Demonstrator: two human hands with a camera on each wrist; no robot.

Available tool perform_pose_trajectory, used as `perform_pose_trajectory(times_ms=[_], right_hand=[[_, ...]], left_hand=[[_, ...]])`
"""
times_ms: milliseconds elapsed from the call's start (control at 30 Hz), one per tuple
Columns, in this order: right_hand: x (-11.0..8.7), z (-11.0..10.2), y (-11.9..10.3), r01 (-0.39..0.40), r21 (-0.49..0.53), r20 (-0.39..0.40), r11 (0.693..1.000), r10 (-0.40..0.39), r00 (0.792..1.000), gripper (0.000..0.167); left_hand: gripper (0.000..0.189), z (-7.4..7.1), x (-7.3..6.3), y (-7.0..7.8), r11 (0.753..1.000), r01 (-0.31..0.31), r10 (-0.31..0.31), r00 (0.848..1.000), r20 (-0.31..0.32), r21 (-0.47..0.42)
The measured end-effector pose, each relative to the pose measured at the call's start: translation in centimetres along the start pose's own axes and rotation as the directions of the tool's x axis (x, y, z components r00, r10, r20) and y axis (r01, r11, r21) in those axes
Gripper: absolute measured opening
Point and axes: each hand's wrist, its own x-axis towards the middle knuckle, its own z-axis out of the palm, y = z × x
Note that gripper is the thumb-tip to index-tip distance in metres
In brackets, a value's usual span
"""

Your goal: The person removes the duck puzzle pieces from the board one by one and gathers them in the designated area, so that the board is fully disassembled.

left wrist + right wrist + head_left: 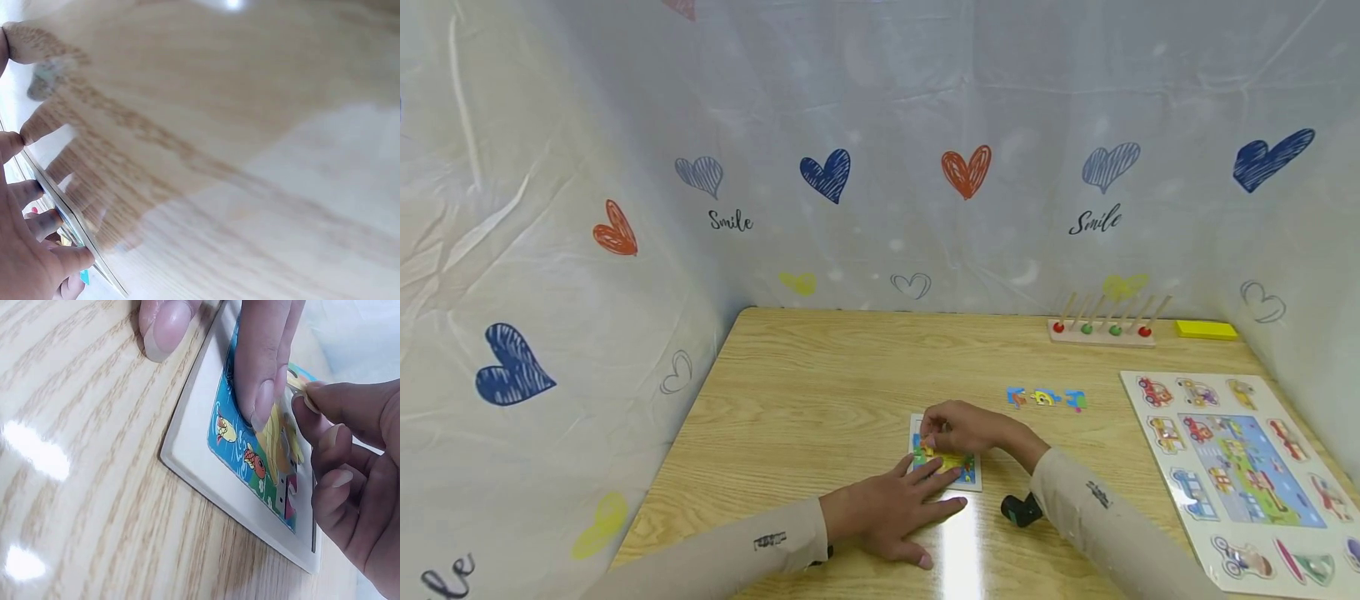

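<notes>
A small jigsaw puzzle board (978, 483) with a white frame lies near the middle of the table. My left hand (895, 508) is spread flat, its fingers resting on the puzzle and along the board's near edge. Above the upper left of the board, my right hand (962, 427) pinches a yellow puzzle piece (295, 381) between thumb and forefinger. In the right wrist view, blue water with fish shows on the fitted part (240, 447) of the picture. The fingers cover much of the rest. Three loose puzzle pieces (1045, 397) lie in a row beyond the right hand.
A large vehicle puzzle board (1165, 492) lies at the right. Behind it stand a wooden peg rack (1101, 336) with red and green beads and a yellow block (1206, 330). A black object (1019, 510) shows beside the right wrist. Printed curtains (880, 100) border the table.
</notes>
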Motion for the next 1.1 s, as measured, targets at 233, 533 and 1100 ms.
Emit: perform_pose_trajectory(times_ms=[233,533,1100], right_hand=[[-0.1,-0.3,0.2,0.0,0.019,-0.015,1.0,0.0,1.0,0.018],[-0.9,-0.8,0.1,-0.042,0.1,-0.041,0.994,0.047,0.998,0.026],[-3.4,-2.0,2.0,-0.023,0.106,-0.185,0.994,0.043,0.982,0.019]], left_hand=[[0.081,0.0,0.0,-0.1,1.0,-0.001,0.001,1.0,0.012,-0.014],[0.082,0.0,0.1,-0.1,1.0,-0.001,0.002,1.0,0.017,-0.019],[0.082,0.2,0.1,0.0,1.0,0.008,-0.008,1.0,-0.013,0.007]])
